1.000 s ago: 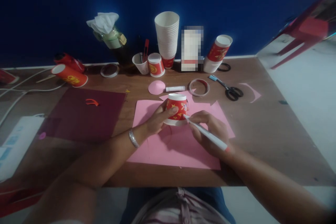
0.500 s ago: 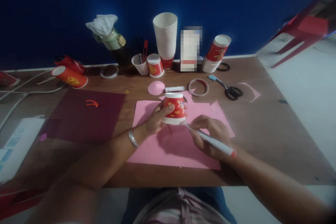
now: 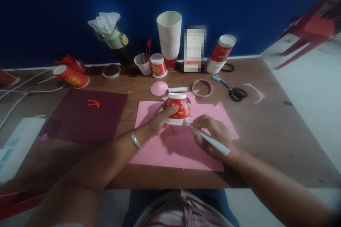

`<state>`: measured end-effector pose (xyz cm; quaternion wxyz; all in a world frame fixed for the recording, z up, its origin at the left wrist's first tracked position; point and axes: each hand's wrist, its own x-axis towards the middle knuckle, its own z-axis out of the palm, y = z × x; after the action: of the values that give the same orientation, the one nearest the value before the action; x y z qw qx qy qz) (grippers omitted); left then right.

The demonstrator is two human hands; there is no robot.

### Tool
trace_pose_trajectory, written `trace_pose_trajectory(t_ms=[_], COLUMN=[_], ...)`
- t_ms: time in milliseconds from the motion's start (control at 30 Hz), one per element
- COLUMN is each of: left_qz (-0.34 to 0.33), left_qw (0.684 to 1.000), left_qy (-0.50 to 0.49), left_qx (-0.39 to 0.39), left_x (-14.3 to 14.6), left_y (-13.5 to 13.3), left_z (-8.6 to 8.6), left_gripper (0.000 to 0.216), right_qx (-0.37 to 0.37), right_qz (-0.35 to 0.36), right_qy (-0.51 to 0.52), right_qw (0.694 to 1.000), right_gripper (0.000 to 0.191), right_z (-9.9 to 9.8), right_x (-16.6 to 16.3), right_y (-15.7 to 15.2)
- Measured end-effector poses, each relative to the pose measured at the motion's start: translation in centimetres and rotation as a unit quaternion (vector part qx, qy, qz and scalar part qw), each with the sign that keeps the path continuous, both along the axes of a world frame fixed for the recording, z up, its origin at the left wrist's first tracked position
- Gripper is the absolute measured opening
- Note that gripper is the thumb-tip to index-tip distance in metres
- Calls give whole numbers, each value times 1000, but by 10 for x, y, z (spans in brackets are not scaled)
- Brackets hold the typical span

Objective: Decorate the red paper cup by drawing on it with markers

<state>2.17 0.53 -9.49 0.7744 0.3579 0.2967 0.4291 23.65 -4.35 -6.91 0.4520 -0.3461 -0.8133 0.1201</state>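
In front of me my left hand (image 3: 160, 117) is wrapped round a red and white paper cup (image 3: 177, 111) with gold patterns, its thumb across the front. The cup's narrow end points up and its wider white edge faces down. My right hand (image 3: 211, 133) grips a slim white pen-like tool (image 3: 214, 142) with a red end, slanting toward me. Its tip is at the cup's lower right edge; whether it touches is hard to tell. Beneath both hands lies a pink paper sheet (image 3: 198, 158). The far fingers of my left hand are mostly hidden behind the cup.
Behind the cup lie a pink paper disc (image 3: 159, 88), a white marker (image 3: 178, 89) and a tape roll (image 3: 202, 88). Black-handled scissors (image 3: 237, 94) lie to the right. Stacked paper cups (image 3: 169, 35) stand by the wall. A dark red sheet (image 3: 93, 120) is at left.
The white tool in my right hand has shifted slightly up and left, its tip now a little higher at the cup's lower edge. My left hand keeps its hold on the cup.
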Motion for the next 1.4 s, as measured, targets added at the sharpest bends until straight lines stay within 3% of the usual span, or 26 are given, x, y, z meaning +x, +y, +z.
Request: trace_pose_trajectory(t_ms=[600,967,1400], left_qz=[-5,4,34], left_qw=[1000,1000,999], left_qy=[4,-4,33], left_qx=[-6,-19,16], left_x=[0,-1,7], left_y=[0,1,-4], left_z=[6,1,5], left_gripper=[73,67,64], right_qx=[-1,26,52], right_qz=[5,7,17], right_qy=[2,-6,-47], right_qw=[1000,1000,997], right_gripper=[6,5,12], right_z=[3,2,1], right_x=[1,1,-4], right_y=[-2,-1,-1])
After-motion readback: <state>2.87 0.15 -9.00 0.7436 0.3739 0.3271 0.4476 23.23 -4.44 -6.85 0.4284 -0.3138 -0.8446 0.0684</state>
